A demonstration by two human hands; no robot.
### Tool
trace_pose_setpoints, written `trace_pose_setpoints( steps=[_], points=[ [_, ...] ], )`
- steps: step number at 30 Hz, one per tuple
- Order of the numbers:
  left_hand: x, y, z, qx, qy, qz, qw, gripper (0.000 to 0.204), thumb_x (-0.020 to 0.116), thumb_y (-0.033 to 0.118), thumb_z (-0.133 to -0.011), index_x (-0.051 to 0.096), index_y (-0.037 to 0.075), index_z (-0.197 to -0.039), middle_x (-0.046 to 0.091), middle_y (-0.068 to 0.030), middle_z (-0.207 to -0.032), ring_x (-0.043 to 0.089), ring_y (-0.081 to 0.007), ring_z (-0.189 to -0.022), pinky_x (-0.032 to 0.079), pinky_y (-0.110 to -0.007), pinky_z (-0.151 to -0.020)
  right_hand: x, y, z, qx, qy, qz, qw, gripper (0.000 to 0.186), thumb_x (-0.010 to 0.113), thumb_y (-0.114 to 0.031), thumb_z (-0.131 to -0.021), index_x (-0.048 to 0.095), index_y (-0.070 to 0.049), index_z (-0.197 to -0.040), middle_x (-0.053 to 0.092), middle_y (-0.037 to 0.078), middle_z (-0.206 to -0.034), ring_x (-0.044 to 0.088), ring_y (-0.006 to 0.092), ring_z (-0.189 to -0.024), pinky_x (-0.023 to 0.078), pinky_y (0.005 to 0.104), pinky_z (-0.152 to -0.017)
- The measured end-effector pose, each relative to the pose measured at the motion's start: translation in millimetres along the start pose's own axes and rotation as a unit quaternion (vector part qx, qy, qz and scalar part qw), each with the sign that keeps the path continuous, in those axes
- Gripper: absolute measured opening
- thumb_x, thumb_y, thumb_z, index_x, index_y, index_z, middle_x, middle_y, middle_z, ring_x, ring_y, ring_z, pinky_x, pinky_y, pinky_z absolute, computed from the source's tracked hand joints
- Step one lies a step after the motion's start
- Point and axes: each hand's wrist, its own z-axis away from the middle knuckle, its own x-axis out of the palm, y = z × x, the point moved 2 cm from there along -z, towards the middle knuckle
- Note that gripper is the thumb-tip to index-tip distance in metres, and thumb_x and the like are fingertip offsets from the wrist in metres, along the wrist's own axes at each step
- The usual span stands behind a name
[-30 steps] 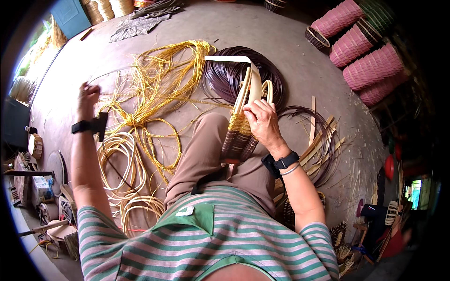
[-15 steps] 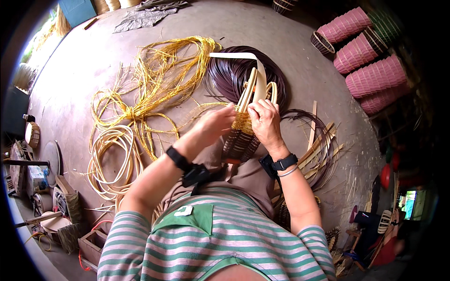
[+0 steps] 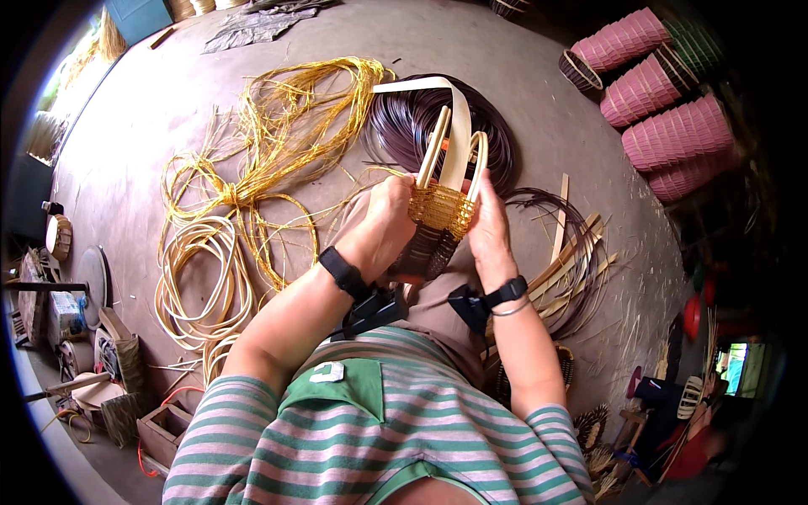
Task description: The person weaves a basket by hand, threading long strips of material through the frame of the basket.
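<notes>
A small woven basket (image 3: 427,240), dark brown below with a golden yellow band above, stands tilted between my hands over my lap. Pale looped canes rise from its top, along with a wide cream strip (image 3: 459,126) that bends over to the left. My left hand (image 3: 389,215) is closed on the basket's left side, its fingertips partly hidden. On the right side, my right hand (image 3: 490,220) grips the wall with the thumb near the rim. A golden strand runs from the basket's left toward a tangled yellow bundle (image 3: 307,109) on the floor.
A dark purple-brown coil (image 3: 396,126) lies just beyond the basket. Pale cane coils (image 3: 202,286) rest at left. Thin flat slats (image 3: 562,223) and dark strands are at right. Pink woven baskets (image 3: 673,135) lie at far right; a wooden box (image 3: 162,431) sits lower left.
My left hand has come in against the basket's side. My right hand has moved from the rim's top to the right side, and the basket has turned, showing more of its yellow band.
</notes>
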Motion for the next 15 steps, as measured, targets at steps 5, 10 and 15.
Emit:
trace_pose_setpoints(
  steps=[5, 10, 15],
  points=[
    [-15.9, -7.4, -29.0, 0.012, 0.007, 0.000, 1.000, 0.027, 0.039, 0.010, -0.085, 0.059, -0.005, -0.095, 0.065, -0.0150, -0.088, 0.060, -0.0248, -0.082, 0.046, -0.032, -0.084, 15.9, 9.5, -3.6, -0.070, 0.030, -0.017, 0.997, 0.022, 0.063, -0.021, -0.087, 0.062, 0.001, -0.089, 0.063, 0.006, -0.080, 0.061, 0.0121, -0.065, 0.051, 0.0259, -0.062],
    [-10.2, -8.4, -33.0, 0.031, 0.047, 0.047, 0.997, 0.020, 0.042, 0.008, -0.084, 0.059, -0.002, -0.089, 0.064, -0.0126, -0.083, 0.060, -0.0238, -0.078, 0.046, -0.031, -0.082, 14.5, 10.7, 0.6, -0.105, 0.053, -0.008, 0.993, 0.020, 0.059, -0.020, -0.089, 0.063, 0.000, -0.090, 0.063, 0.005, -0.080, 0.059, 0.0112, -0.067, 0.049, 0.0250, -0.063],
    [-27.9, -16.6, -62.5, 0.033, 0.052, 0.037, 0.997, 0.020, 0.043, 0.007, -0.084, 0.060, -0.002, -0.090, 0.064, -0.0122, -0.083, 0.059, -0.0231, -0.077, 0.046, -0.031, -0.082, 11.6, 21.9, 17.9, -0.184, 0.110, 0.119, 0.969, 0.030, 0.045, -0.025, -0.098, 0.061, 0.000, -0.098, 0.062, 0.003, -0.086, 0.056, 0.0097, -0.078, 0.045, 0.0239, -0.072]
  ],
)
